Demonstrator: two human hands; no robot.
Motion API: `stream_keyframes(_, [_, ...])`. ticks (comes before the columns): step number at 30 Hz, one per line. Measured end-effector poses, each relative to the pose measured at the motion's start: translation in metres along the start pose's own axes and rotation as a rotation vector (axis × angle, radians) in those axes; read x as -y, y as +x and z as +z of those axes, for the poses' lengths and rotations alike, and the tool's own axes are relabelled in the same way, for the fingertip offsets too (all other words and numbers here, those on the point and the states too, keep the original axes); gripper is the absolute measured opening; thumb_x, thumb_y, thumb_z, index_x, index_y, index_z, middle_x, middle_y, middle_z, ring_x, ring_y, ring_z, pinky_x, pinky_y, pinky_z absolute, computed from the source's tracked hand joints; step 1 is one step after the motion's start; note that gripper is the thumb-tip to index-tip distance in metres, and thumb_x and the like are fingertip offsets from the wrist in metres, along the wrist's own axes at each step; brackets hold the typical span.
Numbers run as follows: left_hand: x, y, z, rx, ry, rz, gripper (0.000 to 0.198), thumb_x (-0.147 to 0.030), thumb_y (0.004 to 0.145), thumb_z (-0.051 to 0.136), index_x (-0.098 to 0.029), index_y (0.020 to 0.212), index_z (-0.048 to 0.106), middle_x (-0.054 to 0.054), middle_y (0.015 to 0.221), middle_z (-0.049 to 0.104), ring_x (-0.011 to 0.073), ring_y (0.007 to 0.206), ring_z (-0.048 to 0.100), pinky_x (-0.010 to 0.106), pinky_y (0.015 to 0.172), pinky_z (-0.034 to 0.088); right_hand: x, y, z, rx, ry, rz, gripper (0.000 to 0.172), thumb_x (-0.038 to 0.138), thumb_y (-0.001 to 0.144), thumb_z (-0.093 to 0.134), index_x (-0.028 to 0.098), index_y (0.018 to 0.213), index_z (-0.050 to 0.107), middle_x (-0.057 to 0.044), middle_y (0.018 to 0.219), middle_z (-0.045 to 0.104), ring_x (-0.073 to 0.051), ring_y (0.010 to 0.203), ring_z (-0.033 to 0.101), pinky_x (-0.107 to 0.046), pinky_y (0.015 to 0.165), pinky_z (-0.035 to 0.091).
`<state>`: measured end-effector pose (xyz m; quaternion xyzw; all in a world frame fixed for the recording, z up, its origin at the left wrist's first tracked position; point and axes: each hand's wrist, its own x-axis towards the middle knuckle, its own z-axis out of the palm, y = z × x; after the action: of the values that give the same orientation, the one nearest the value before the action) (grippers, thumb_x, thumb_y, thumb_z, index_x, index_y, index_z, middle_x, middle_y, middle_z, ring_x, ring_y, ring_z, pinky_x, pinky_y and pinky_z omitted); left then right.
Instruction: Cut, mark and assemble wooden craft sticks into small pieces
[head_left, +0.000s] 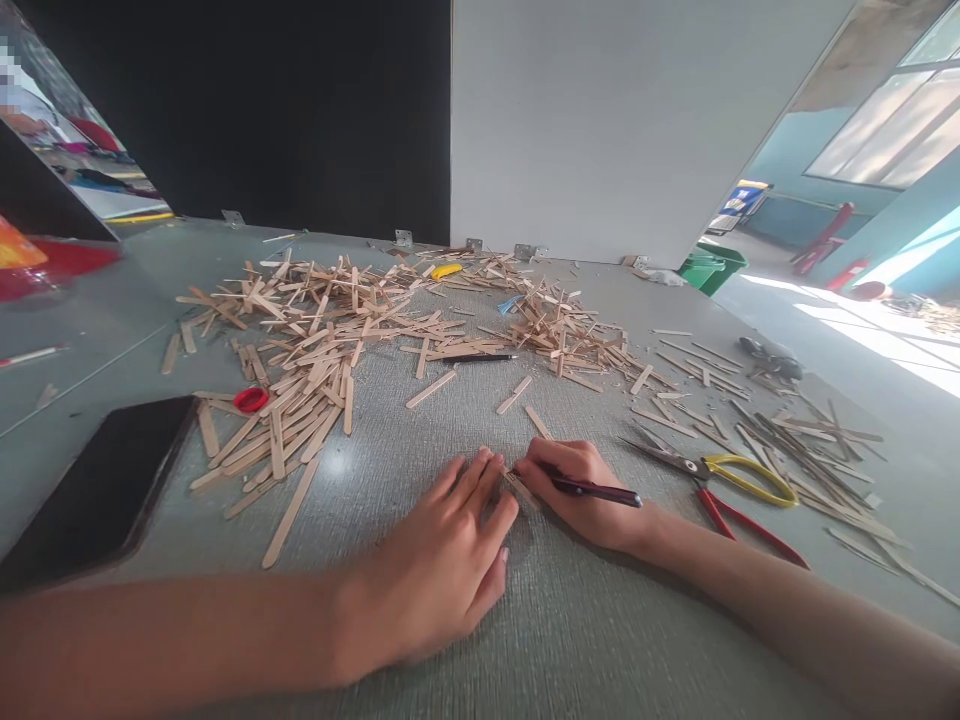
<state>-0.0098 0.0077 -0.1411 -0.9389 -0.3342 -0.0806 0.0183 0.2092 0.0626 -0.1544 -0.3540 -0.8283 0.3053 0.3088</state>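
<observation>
My left hand (pixel 450 555) lies low over the grey tabletop, fingers stretched out and spread. Its fingertips rest at the end of a small wooden craft stick (pixel 520 489), partly covered by both hands. Close beside it, my right hand (pixel 574 485) is closed round a slim, dark, pen-like tool (pixel 600 491). The tool's tip meets the stick near my left fingertips; whether it is a blade or a pen point is too small to tell. Just beyond the hands lie loose craft sticks (pixel 514 395). To the right rest scissors (pixel 709 468) with yellow and red handles, blades apart.
A large heap of craft sticks (pixel 322 330) spreads across the table. A black phone (pixel 105 485) lies at left, near a red ring (pixel 250 400). A black slender tool (pixel 476 358) sits mid-table. Thin strips (pixel 814 450) are at right. Upright panels (pixel 585 120) stand behind.
</observation>
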Motion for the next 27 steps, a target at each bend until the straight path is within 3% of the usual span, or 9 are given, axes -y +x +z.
stream_keyframes(6, [0.0024, 0.0009, -0.0020, -0.004, 0.021, 0.020, 0.041, -0.030, 0.102, 0.045, -0.002, 0.128, 0.059, 0.034, 0.148, 0.052, 0.0459, 0.142, 0.048, 0.059, 0.114, 0.044, -0.0003, -0.0007, -0.0003, 0.020, -0.019, -0.073, 0.037, 0.027, 0.106, 0.049, 0.024, 0.073, 0.032, 0.008, 0.064, 0.033, -0.010, 0.055, 0.026, -0.026, 0.053, 0.026])
stream_keyframes(27, [0.0021, 0.0022, -0.0044, 0.025, 0.005, 0.025, 0.033, -0.026, 0.099, 0.046, -0.007, 0.122, 0.060, 0.033, 0.148, 0.053, 0.0429, 0.143, 0.047, 0.060, 0.114, 0.044, 0.0056, 0.0001, -0.0023, -0.045, -0.026, -0.038, 0.039, 0.026, 0.104, 0.048, 0.024, 0.069, 0.031, 0.009, 0.058, 0.029, -0.009, 0.051, 0.025, -0.026, 0.050, 0.024])
